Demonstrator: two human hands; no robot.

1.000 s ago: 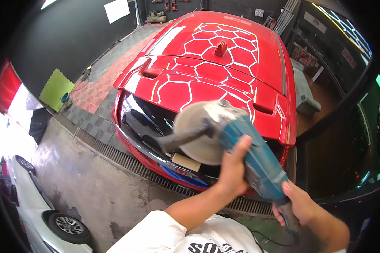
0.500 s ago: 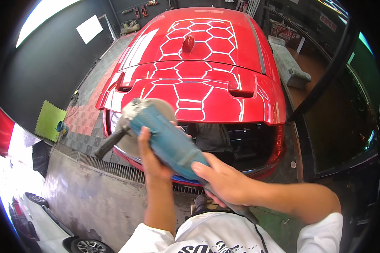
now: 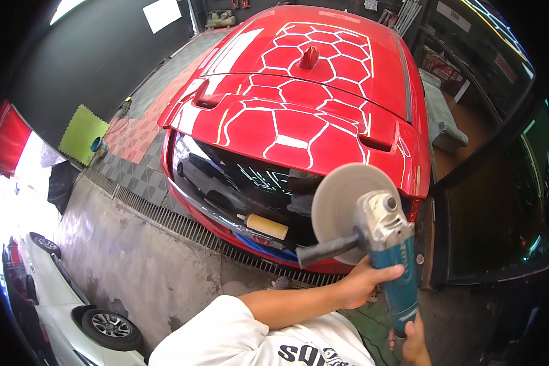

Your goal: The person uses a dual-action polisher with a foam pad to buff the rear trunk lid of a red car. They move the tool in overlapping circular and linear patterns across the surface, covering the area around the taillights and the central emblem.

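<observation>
A teal rotary polisher (image 3: 398,262) with a silver head, a black side handle (image 3: 326,251) and a round pale pad (image 3: 341,201) is held at the car's rear right. My left hand (image 3: 369,282) is closed round the polisher's body just behind its head. Lower down, my right hand (image 3: 413,341) wraps the rear grip. The pad faces the glossy red car (image 3: 287,134) in front of me and overlaps its rear corner; whether it touches the paint I cannot tell. A bottle of yellowish liquid (image 3: 266,226) lies at the bottom of the dark rear window (image 3: 226,177).
Blue cloth-like material (image 3: 265,247) shows below the bottle. A floor grate (image 3: 183,227) runs behind the car. A white car (image 3: 73,311) stands at the lower left, a green mat (image 3: 82,134) leans by the left wall, and a grey sofa (image 3: 442,116) is at right.
The polisher has swung from left to right and now points more upright, with both hands still on it. The view has shifted, and the bottle on the car's rear has come into sight.
</observation>
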